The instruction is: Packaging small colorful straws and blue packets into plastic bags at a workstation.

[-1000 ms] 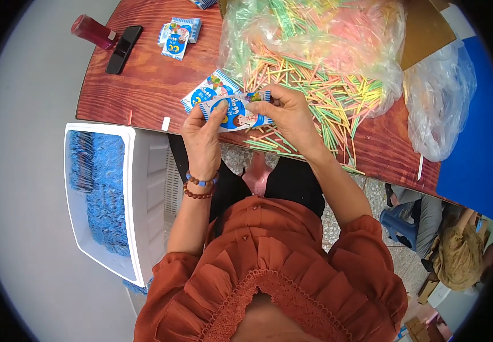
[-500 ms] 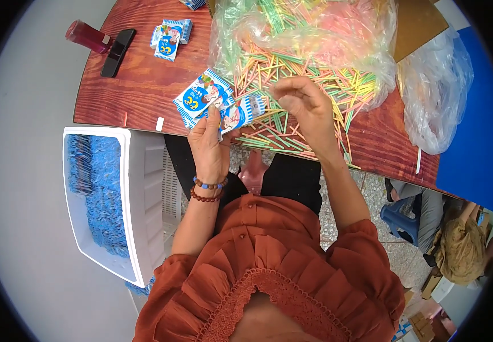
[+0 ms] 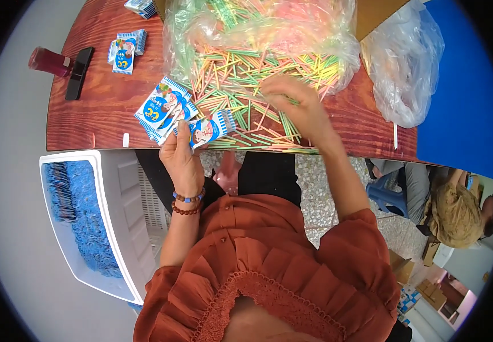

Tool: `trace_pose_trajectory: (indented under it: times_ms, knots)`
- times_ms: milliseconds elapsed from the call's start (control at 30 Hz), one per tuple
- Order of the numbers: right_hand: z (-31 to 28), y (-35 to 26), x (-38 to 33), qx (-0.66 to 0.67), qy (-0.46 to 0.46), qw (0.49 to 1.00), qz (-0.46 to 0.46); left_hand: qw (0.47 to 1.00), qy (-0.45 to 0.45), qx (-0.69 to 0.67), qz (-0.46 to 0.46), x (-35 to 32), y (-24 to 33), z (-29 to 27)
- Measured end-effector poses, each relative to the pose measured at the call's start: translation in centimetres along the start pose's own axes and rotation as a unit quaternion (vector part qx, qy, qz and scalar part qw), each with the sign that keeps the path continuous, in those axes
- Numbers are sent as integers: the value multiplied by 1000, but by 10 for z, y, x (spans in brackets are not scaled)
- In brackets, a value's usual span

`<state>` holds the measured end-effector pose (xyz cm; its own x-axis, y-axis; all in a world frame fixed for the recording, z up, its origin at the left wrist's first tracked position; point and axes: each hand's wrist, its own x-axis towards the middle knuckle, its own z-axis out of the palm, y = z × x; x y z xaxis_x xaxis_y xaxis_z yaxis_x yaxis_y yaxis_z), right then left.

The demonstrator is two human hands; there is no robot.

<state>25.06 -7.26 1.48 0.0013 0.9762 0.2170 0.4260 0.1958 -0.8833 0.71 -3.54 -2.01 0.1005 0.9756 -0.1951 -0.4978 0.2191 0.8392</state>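
Shut on a fanned stack of small blue-and-white candy packets [image 3: 157, 104], my left hand [image 3: 182, 162] sits at the near table edge, thumb on top. One packet [image 3: 205, 130] juts out to the right of the thumb. Thin pastel candy sticks [image 3: 240, 94] in pink, yellow and green lie heaped beyond and beside the packets. Over the heap hangs my right hand [image 3: 299, 105], fingers half bent and apart from the thumb. It is slightly blurred, and no object shows in it.
A clear plastic bag [image 3: 192, 34] spreads over the far sticks, beside a cardboard flap [image 3: 374, 16]. More packets [image 3: 124, 52], a phone [image 3: 79, 73] and a red bottle [image 3: 49, 61] rest at the left. A white foam box [image 3: 118, 205] with blue contents stands below. Another person sits at right.
The view has shifted, so the table things appear farther left. Packets in my left hand are fanned wider. My right hand has moved a little to the right over the sticks.
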Motion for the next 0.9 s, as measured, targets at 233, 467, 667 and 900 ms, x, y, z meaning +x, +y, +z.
trace_pose_trajectory:
  times_ms: [233, 467, 667, 900]
  knots:
    - [-36, 29, 21, -443, -49, 891, -82, 1000, -5, -14, 15, 1, -7, -4]
    - [-22, 42, 42, -531, -70, 837, -111, 1000, 2, -24, 2, -1, -2, -2]
    - [-18, 52, 44, -512, -51, 844, -150, 1000, -4, -26, -5, 3, -8, -4]
    - [-27, 36, 43, -446, -83, 887, -83, 999, 17, -31, -8, 2, -4, -1]
